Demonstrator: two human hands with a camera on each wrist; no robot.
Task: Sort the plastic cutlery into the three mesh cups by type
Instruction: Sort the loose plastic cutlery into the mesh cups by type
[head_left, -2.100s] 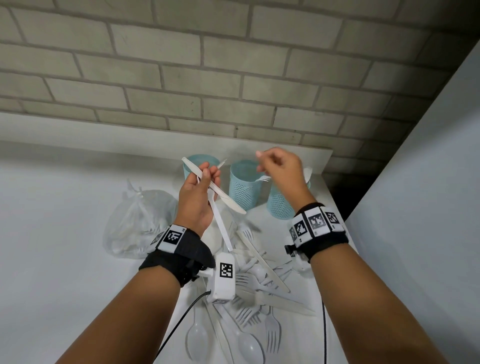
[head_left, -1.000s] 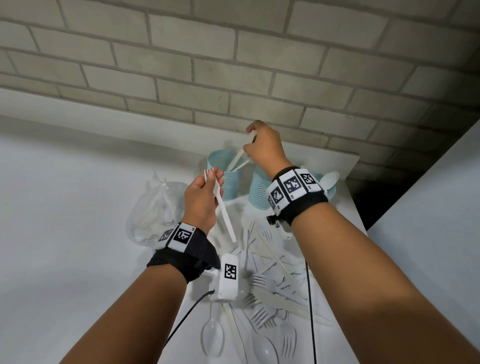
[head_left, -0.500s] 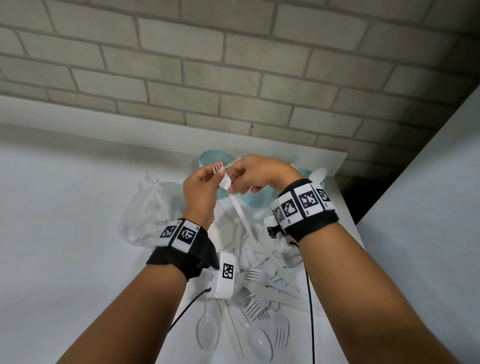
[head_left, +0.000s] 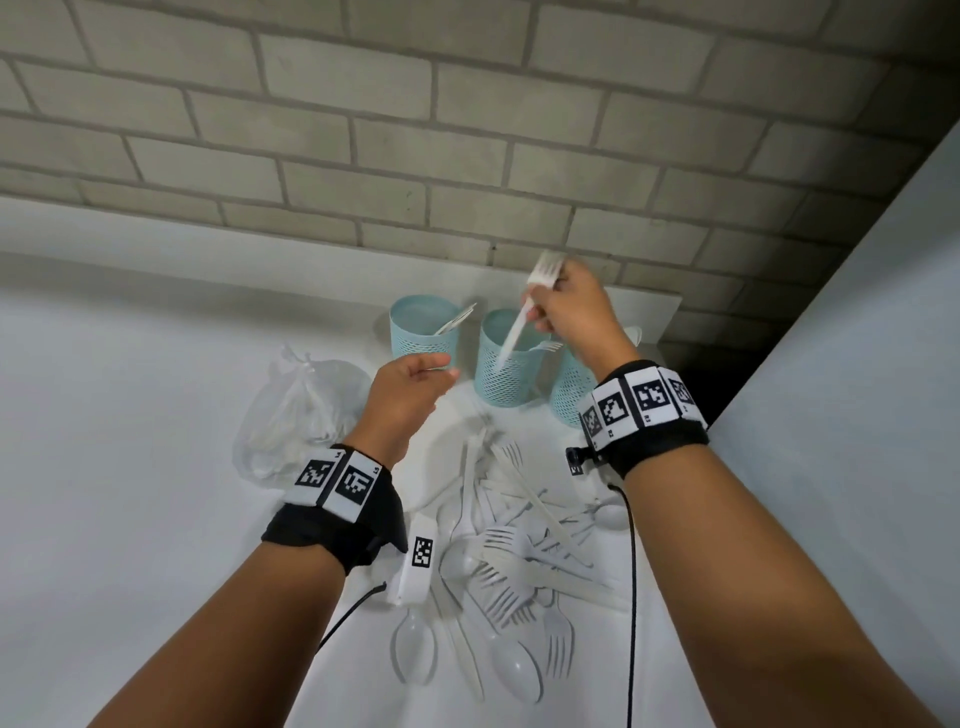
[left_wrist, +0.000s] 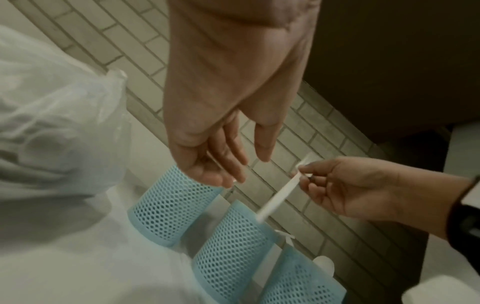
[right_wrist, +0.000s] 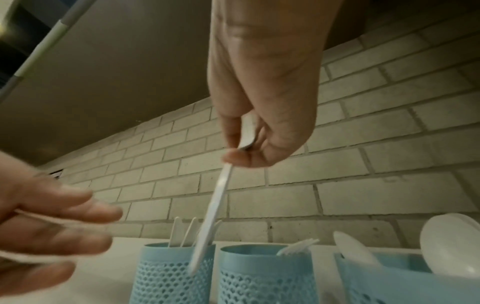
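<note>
Three light-blue mesh cups stand in a row at the back of the white table: the left cup (head_left: 423, 332) holds knives, the middle cup (head_left: 506, 366) a fork, the right cup (head_left: 569, 392) spoons. My right hand (head_left: 540, 312) pinches a white plastic fork (head_left: 517, 332) just below its tines, which point up. Its handle end hangs over the middle cup (right_wrist: 265, 271). In the right wrist view the fork (right_wrist: 215, 205) dangles from my fingertips. My left hand (head_left: 441, 371) hovers by the left cup, fingers relaxed and holding nothing. A pile of loose white forks, knives and spoons (head_left: 519, 545) lies between my forearms.
A knotted clear plastic bag (head_left: 301, 415) lies left of the cups. A brick wall (head_left: 467, 156) runs right behind them, and a white panel (head_left: 857, 389) closes off the right side. A white tagged block (head_left: 421, 561) and black cables hang from my wrists above the pile.
My right hand put a knife in the left cup, took the fork out of my left hand and lifted it over the middle cup. My left hand let go and dropped lower.
</note>
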